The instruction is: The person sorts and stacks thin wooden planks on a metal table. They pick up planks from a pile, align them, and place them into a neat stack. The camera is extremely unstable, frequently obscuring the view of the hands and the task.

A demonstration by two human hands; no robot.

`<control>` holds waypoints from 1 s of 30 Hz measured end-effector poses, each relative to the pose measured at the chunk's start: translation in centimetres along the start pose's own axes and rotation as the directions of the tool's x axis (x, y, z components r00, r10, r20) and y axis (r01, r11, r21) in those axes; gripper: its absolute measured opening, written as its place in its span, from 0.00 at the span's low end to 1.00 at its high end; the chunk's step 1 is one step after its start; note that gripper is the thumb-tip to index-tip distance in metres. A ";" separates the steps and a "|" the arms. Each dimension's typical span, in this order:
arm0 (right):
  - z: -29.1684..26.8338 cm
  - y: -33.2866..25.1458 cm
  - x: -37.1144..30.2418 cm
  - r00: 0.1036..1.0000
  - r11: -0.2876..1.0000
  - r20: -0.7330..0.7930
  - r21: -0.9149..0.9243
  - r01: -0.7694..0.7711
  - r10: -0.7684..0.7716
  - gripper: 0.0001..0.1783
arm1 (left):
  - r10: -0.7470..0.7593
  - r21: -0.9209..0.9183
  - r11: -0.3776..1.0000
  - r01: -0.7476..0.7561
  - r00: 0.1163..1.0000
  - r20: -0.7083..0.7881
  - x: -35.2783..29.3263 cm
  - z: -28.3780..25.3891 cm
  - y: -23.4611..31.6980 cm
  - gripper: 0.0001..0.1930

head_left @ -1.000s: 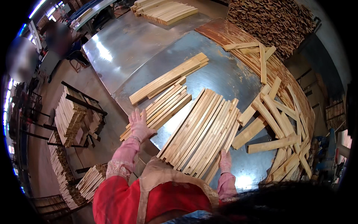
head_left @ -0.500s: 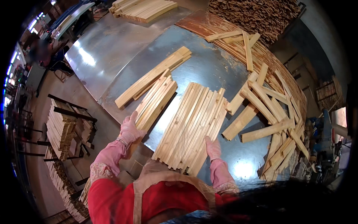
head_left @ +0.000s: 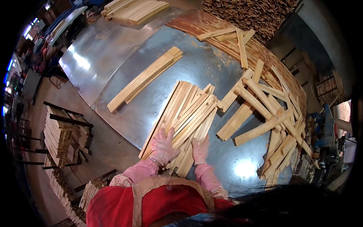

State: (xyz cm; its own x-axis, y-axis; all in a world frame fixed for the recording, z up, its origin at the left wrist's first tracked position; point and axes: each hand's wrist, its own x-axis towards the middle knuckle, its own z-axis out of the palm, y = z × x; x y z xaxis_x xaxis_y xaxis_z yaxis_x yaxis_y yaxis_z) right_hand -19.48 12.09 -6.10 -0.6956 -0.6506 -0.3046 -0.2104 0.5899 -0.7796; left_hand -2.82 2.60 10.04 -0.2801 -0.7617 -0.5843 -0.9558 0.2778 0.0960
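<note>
Partly hidden beneath the left grip [head_left: 163, 148], some crisscrossed wooden strips [head_left: 193, 115].

Upper garment [head_left: 107, 206]: red; small pale motif [head_left: 169, 187] at chest. Apron [head_left: 170, 181]: tan, curved top edge, shoulder straps [head_left: 138, 206]. Oversleeves [head_left: 141, 170]: pink; pale patterned bands [head_left: 121, 180] toward elbows. Left hand [head_left: 162, 149], right hand [head_left: 200, 150]: thin gloves [head_left: 160, 154]. Left wrist: narrow band [head_left: 154, 160].

A lane of free counter [head_left: 140, 117] runs between the paired boards [head_left: 145, 79] left of centre and the slats [head_left: 181, 117] mid-frame, with more room at lower right. Crossed boards [head_left: 261, 129] obstruct the right side; a stack [head_left: 145, 12] blocks the upper left.
</note>
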 end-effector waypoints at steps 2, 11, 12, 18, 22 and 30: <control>0.7 0.8 -0.4 0.998 0.998 -0.034 0.052 -0.042 0.044 0.64 | 0.064 -0.010 0.998 -0.065 0.997 -0.030 -0.3 0.6 -0.8 0.60; 0.4 -4.5 -0.7 0.997 0.977 0.003 0.197 -0.080 0.081 0.67 | -0.304 -0.249 0.951 0.183 0.695 -0.651 22.6 -7.8 -22.3 0.39; 0.6 -5.6 -0.8 1.000 0.991 -0.003 0.132 -0.002 0.002 0.67 | -0.401 -0.341 0.903 0.264 0.802 -0.443 24.4 -9.4 -24.6 0.37; 3.6 -9.5 -0.7 0.997 0.905 0.057 0.424 0.030 -0.060 0.63 | -0.014 -0.337 0.940 -0.052 0.982 -0.189 26.0 -10.7 -25.8 0.43; 10.3 -11.1 1.3 0.989 0.848 0.075 0.525 0.068 -0.126 0.60 | -0.039 -0.203 0.978 0.038 0.999 0.002 25.1 -13.0 -22.3 0.35; 25.2 -21.5 2.7 0.983 0.810 0.138 0.587 0.017 -0.121 0.57 | -0.005 -0.563 0.823 -0.080 0.989 -0.147 34.2 -15.6 -33.1 0.36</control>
State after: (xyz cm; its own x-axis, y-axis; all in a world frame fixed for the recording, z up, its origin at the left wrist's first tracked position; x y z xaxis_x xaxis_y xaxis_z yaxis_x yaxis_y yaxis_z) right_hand 0.49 -14.37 -4.00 -0.5636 -0.7768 -0.2809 0.2208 0.1860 -0.9574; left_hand 17.87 -41.78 -0.58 -0.2857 -0.8406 -0.4603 -0.8144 -0.0402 0.5789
